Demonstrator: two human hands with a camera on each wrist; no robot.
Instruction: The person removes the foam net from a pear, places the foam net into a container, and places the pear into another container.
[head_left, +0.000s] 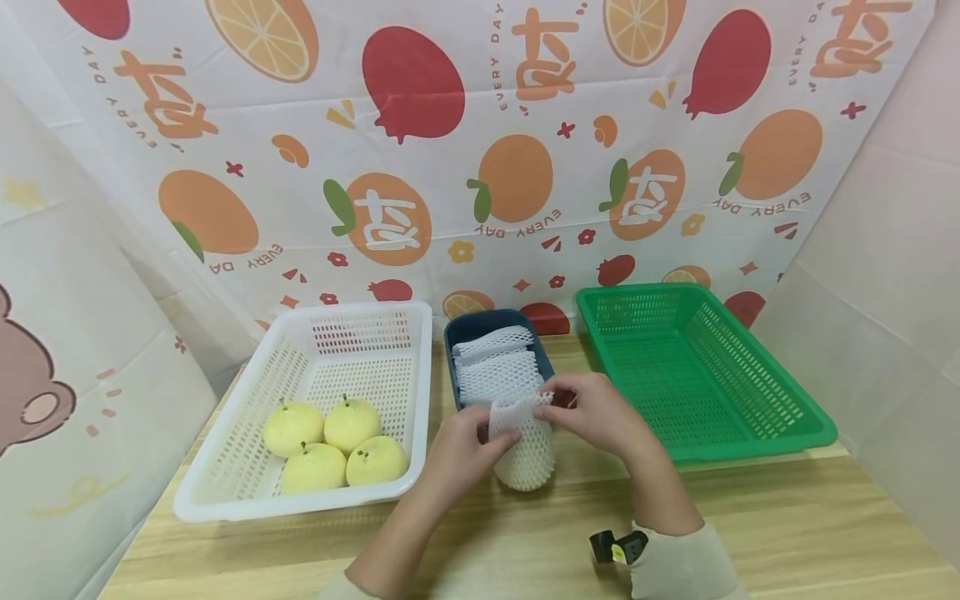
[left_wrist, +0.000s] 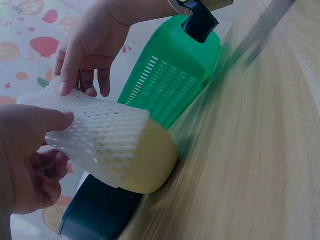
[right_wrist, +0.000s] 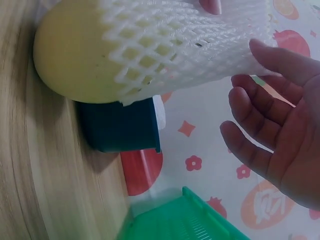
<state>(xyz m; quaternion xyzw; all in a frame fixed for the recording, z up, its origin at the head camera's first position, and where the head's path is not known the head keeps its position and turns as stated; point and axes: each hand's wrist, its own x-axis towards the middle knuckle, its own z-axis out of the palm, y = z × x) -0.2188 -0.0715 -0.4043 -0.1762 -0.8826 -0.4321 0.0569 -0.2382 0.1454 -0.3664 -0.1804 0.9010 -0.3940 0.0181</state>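
Observation:
A white foam net sleeve [head_left: 527,454] is drawn part way over a yellow pear [left_wrist: 159,157], whose rounded bottom sticks out bare in both wrist views. My left hand [head_left: 459,450] pinches the sleeve's open end from the left, thumb on the outside. At the opposite side of that opening, my right hand [head_left: 596,410] pinches the edge between thumb and forefinger, its other fingers loosely bent. Pear and sleeve stand close over the table, just in front of a dark blue box [head_left: 495,317] holding several flat white foam nets [head_left: 497,375].
On the left, a white basket [head_left: 429,358] holds several yellow pears [head_left: 315,468]. A green basket [head_left: 705,375] with nothing in it stands on the right. Behind them hangs a fruit-print cloth [head_left: 450,208]. The wooden table [head_left: 525,550] extends in front.

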